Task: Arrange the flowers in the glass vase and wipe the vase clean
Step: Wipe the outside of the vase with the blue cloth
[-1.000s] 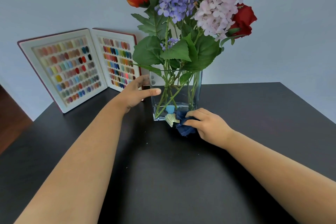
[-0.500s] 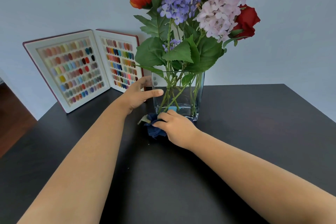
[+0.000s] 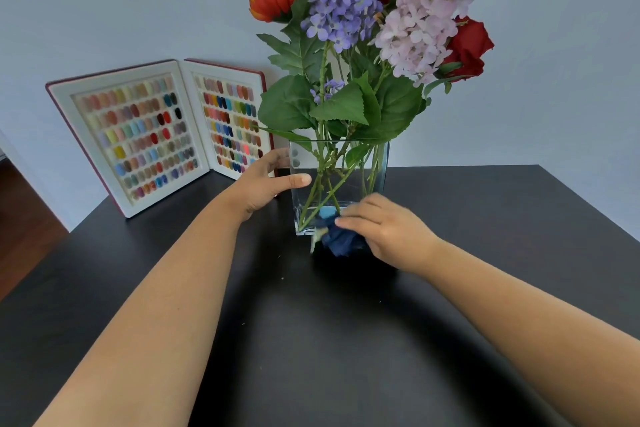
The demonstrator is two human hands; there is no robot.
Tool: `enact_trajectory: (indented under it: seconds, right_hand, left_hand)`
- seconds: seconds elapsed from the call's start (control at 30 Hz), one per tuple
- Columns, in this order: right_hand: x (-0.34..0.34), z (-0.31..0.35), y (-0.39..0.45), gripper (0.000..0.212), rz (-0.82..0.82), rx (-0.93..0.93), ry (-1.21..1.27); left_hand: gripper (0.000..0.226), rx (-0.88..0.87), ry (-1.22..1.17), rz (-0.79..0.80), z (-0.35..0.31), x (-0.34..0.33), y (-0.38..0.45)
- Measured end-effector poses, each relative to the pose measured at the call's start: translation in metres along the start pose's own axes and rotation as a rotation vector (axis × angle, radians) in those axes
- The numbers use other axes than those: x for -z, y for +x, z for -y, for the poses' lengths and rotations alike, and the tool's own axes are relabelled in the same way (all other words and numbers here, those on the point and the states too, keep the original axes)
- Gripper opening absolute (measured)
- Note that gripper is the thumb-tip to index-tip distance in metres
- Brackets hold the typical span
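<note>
A square clear glass vase [image 3: 346,163] stands upright on the black table [image 3: 346,340]. It holds a bunch of flowers [image 3: 374,21]: orange, purple, pale pink and red blooms on green leafy stems. My left hand [image 3: 266,182] grips the vase's left side, thumb across the front glass. My right hand [image 3: 384,230] presses a crumpled dark blue cloth [image 3: 337,239] against the lower front of the vase, down by the table. The vase's bottom right corner is hidden behind that hand.
An open book-style case of coloured nail swatches [image 3: 156,135] leans against the pale wall at the back left, close to my left hand. The table's left edge drops to a wooden floor [image 3: 20,236].
My right hand slid the cloth along the vase's base, first to the left, then back toward the middle. My left hand kept its hold on the vase.
</note>
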State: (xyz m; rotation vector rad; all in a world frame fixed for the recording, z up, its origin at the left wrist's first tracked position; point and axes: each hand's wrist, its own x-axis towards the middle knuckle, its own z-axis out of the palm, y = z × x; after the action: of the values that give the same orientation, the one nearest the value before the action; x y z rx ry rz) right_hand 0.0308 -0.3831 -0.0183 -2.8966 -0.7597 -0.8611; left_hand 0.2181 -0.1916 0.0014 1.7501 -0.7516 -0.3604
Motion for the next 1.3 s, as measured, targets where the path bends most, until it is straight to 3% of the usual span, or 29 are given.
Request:
enact_trajectory:
  seconds: [0.1,0.17,0.43,0.53,0.6,0.83,0.93,1.3]
  right_hand:
    - [0.019,-0.01,0.037,0.038,-0.233,0.077,-0.062]
    - [0.024,-0.011,0.054,0.036,-0.284,0.099,-0.121]
    - [-0.024,0.003,0.014,0.042,-0.079,0.078,-0.092]
    - [-0.03,0.009,0.004,0.042,0.082,0.082,-0.064]
    - [-0.02,0.006,0.009,0.04,0.103,0.11,-0.062]
    - [0.043,-0.024,0.049,0.039,-0.241,0.077,-0.168]
    - [0.045,-0.029,0.043,0.038,-0.31,0.023,-0.185]
    - [-0.013,-0.001,-0.016,0.041,0.045,0.04,-0.086]
  left_hand:
    - [0.047,-0.002,-0.022,0.015,0.0,0.0,0.0]
    - [0.041,0.004,-0.08,0.025,-0.003,0.001,-0.002]
    - [0.075,0.032,-0.023,0.033,-0.007,0.001,-0.003]
    - [0.072,0.027,-0.029,0.034,-0.008,0.0,-0.003]
    - [0.072,0.022,-0.037,0.031,-0.007,0.0,-0.003]
    - [0.079,0.006,-0.064,0.036,-0.004,-0.001,-0.003]
    - [0.084,0.002,-0.095,0.04,-0.005,-0.001,-0.004]
    - [0.068,0.027,-0.105,0.053,-0.007,-0.002,-0.005]
